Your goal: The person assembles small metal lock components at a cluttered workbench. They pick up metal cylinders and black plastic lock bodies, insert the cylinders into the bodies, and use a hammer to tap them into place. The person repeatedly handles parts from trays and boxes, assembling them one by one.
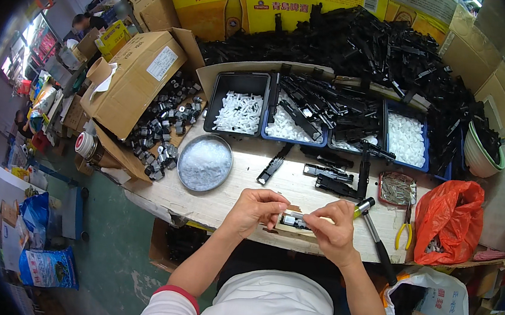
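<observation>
A small black plastic part (295, 220) lies on a little wooden block (293, 227) at the near edge of the wooden workbench (212, 199). My left hand (255, 209) pinches the left end of that part. My right hand (334, 226) grips its right end with thumb and fingers closed on it. A hammer (373, 230) with a yellow-banded head lies just right of my right hand.
Behind my hands lie loose black strips (329, 177), a round metal dish of clear bits (204, 162), trays of white pieces (240, 112), a tray of pins (398, 190), pliers (405, 230), an orange bag (450, 219), a cardboard box (135, 79) and a heap of black parts (384, 55).
</observation>
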A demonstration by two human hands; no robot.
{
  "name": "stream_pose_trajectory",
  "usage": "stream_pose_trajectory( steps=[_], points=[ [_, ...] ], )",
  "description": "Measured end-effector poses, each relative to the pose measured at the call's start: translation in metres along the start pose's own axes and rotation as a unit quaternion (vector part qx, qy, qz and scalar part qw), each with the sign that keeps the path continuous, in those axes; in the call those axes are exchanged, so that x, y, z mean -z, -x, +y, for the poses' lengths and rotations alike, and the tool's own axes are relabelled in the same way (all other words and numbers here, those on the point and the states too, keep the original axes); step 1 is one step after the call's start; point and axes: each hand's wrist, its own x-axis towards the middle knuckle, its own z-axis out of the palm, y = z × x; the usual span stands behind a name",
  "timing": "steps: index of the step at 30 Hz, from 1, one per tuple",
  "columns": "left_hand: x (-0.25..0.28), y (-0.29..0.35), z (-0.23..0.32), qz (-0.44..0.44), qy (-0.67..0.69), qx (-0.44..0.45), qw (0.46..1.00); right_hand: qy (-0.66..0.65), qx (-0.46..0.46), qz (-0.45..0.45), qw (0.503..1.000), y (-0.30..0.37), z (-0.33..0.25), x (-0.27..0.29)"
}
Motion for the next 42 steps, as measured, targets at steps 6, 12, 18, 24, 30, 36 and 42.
stream_pose_trajectory(
  steps=[6,12,18,24,30,36,42],
  points=[
    [-0.016,-0.002,0.001,-0.023,0.019,0.069,0.997,0.026,-0.026,-0.011,0.999,0.014,-0.004,0.008],
    [-0.019,-0.006,-0.037,0.072,-0.399,-0.307,0.861,-0.034,-0.243,0.012,0.969,0.047,0.012,0.034],
    [-0.036,-0.011,-0.060,0.077,-0.535,-0.351,0.764,-0.038,-0.281,-0.025,0.959,0.059,0.014,0.033],
    [-0.036,-0.013,-0.064,0.074,-0.540,-0.341,0.766,-0.012,-0.228,-0.063,0.971,0.054,0.014,0.030],
    [-0.036,-0.014,-0.063,0.081,-0.528,-0.343,0.773,-0.005,-0.206,-0.085,0.975,0.049,0.019,0.027],
    [-0.038,-0.012,-0.066,0.085,-0.506,-0.350,0.784,-0.008,-0.216,-0.086,0.973,0.055,0.026,0.023],
    [-0.032,-0.014,-0.074,0.067,-0.541,-0.438,0.715,0.021,-0.184,-0.077,0.980,0.051,0.022,0.028]
  ],
)
